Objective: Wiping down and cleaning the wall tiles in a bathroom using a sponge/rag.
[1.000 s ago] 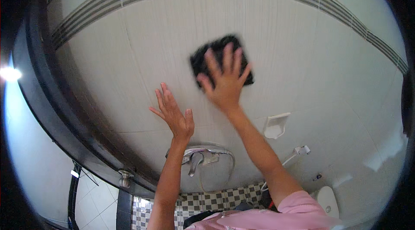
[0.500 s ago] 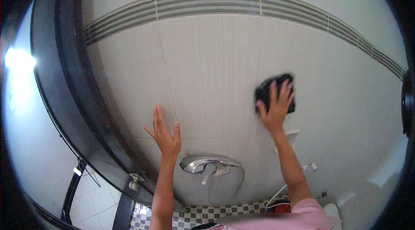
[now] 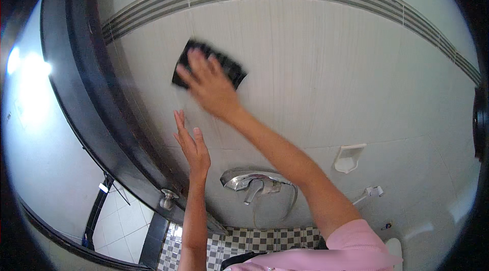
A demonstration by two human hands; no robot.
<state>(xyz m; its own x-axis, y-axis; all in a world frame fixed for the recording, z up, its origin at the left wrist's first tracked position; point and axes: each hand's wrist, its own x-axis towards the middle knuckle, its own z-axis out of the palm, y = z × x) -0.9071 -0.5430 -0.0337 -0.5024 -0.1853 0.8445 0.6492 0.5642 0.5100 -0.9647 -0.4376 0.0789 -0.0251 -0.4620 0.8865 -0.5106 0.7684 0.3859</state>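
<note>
A folded black cloth (image 3: 232, 70) lies pressed against the pale tiled wall (image 3: 275, 75) at its upper left. My right hand (image 3: 209, 85) holds it there with the palm side down and the fingers spread across it, slightly blurred. My right arm crosses in front of the wall from the lower right. Below the cloth, my left hand (image 3: 193, 148) is raised with its fingers stretched up and the thumb apart, holding nothing. Whether its fingertips touch the wall I cannot tell. A chrome shower mixer (image 3: 254, 183) sits under both hands, partly behind my right forearm.
A white soap dish (image 3: 349, 158) is fixed to the wall at the right, above a small white holder (image 3: 374, 191). At the left stands a dark door frame (image 3: 84, 67) with a round door knob (image 3: 168, 198). Checkered tiles (image 3: 260, 239) run along the bottom.
My right hand has swept the black cloth leftward and up across the wall. The left hand has turned more edge-on and stays near its place. The soap dish is now uncovered.
</note>
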